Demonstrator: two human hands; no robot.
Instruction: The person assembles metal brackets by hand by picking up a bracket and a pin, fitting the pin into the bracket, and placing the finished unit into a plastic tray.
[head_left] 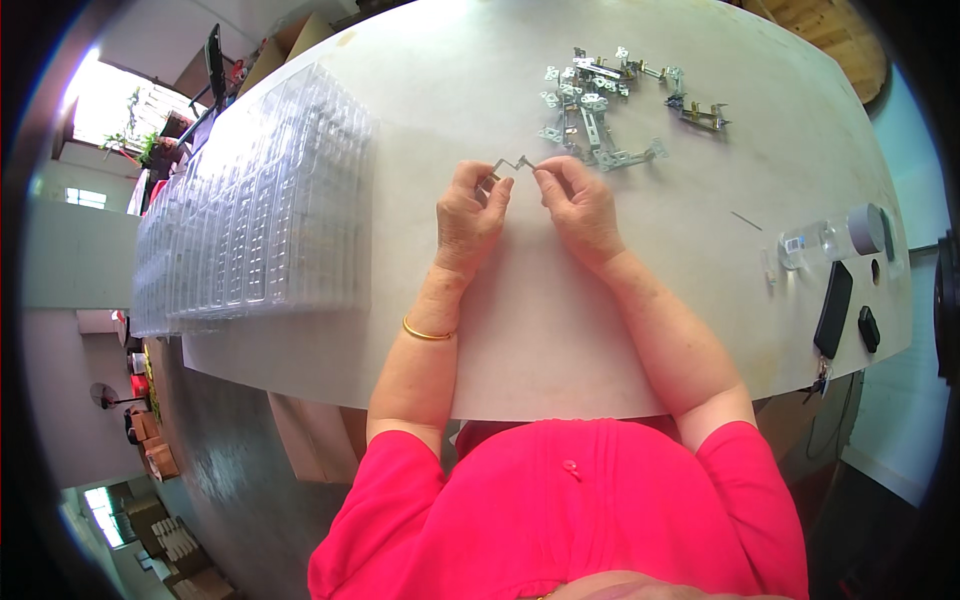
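Between my two hands, above the middle of the table, is a small bent metal bracket. My left hand pinches its left end between thumb and fingers, and a gold bangle circles that wrist. At the other end, my right hand grips the bracket with thumb and forefinger. The fingers partly hide both ends of the piece. Just beyond my right hand lies a loose heap of similar metal brackets, silver with some brass-coloured parts. One brass-toned bracket sits at the heap's right side.
Stacked clear plastic trays rise high on the left of the pale table. To the right lie a thin rod, a clear bottle with a grey lid, a black phone-like case with keys, and a small black object.
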